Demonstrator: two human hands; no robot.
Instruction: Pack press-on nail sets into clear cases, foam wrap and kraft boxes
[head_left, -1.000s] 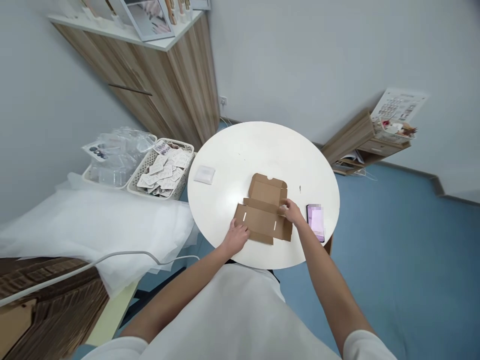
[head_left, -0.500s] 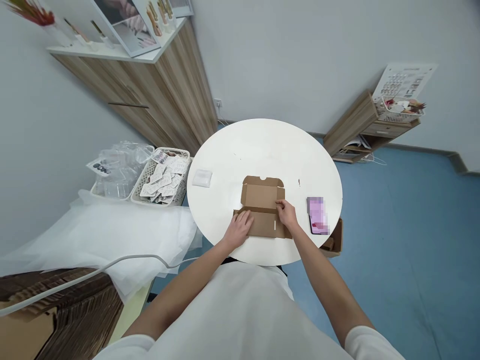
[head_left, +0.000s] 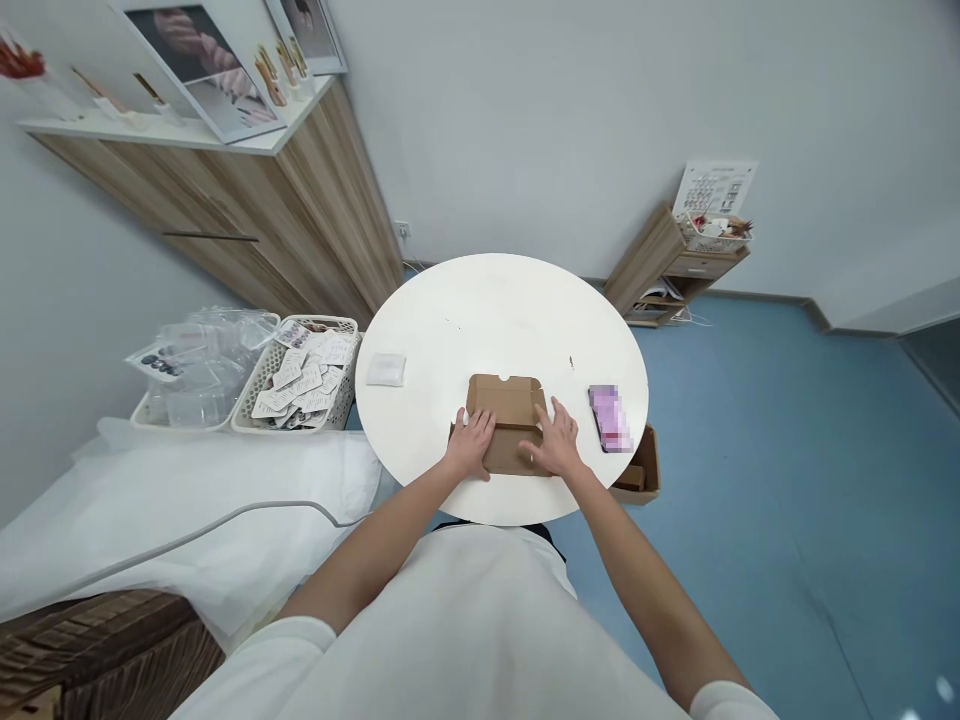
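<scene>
Both hands press flat, fingers spread, on the half-folded cardboard box at the worktop's six o'clock: left hand at nine, right hand at three. Uneven pressure could crease a flap or slide it off the near edge.

Brown cardboard box, part-folded, lying flat.
On the near half of the round white table; rear panel shows a notch; both side flaps turned inward.

White short-sleeved top; bare forearms, no rings or watch visible.
</scene>
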